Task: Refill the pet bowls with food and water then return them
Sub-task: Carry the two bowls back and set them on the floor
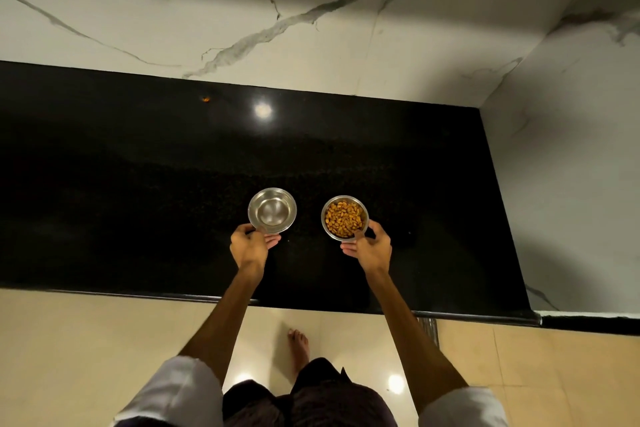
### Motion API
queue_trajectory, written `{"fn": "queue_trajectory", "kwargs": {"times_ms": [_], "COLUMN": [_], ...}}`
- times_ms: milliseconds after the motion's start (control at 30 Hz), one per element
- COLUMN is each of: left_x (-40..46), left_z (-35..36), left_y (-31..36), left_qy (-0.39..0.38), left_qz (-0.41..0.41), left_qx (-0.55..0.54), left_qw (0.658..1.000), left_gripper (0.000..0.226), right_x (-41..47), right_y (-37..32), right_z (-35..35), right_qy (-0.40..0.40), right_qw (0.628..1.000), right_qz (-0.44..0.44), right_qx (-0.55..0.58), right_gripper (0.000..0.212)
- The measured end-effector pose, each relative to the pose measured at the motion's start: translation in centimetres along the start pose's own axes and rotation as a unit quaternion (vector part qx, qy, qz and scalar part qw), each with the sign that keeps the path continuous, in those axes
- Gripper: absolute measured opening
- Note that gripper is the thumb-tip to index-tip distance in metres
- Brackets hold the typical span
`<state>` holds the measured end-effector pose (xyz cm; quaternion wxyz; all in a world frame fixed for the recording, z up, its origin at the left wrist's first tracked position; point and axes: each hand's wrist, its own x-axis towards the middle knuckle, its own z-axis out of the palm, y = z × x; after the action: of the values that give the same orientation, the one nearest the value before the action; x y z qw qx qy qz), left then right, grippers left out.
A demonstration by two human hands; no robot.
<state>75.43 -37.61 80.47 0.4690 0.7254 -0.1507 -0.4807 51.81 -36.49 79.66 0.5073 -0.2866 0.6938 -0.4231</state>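
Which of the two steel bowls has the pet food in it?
The round steel bowl gripped by the right hand, heaped with brown kibble; the other steel bowl holds none.

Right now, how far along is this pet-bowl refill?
The food looks done: the right bowl is full of kibble. The left bowl looks shiny; whether it holds water I cannot tell. In hand: the left hand and right hand each grip a bowl's near rim over the black counter. Left: returning both bowls.

No text, label, brand, number or sign can be read anywhere in view.
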Motion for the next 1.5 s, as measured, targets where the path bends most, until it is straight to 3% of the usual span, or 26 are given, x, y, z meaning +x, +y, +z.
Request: {"fn": "queue_trajectory", "kwargs": {"times_ms": [500,900,1067,1267,1500], "left_x": [-3.3,-9.8,-13.6,-17.6,-23.5], "left_z": [0.6,1.1,0.7,0.4,-0.3], "left_y": [0.1,-1.7,-3.6,-7.0,-10.8], "left_qy": [-0.046,-0.109,-0.150,-0.180,-0.236], "left_qz": [0.042,0.071,0.086,0.087,0.084], "left_qx": [0.040,0.066,0.074,0.092,0.098], "left_qw": [0.997,0.989,0.982,0.976,0.963], "left_gripper": [0.026,0.032,0.025,0.017,0.008], "right_x": [-2.5,-8.8,-12.6,-18.2,-25.0], "right_y": [0.0,3.3,5.6,8.9,12.8], "right_z": [-3.5,-9.8,-13.1,-17.7,-22.6], "right_qy": [0.033,0.105,0.161,0.209,0.260], "right_qw": [0.999,0.990,0.979,0.967,0.955], "right_qz": [-0.022,-0.022,-0.010,0.002,0.001], "right_qx": [0.035,0.091,0.126,0.146,0.143], "right_gripper": [0.043,0.035,0.026,0.040,0.029]}}
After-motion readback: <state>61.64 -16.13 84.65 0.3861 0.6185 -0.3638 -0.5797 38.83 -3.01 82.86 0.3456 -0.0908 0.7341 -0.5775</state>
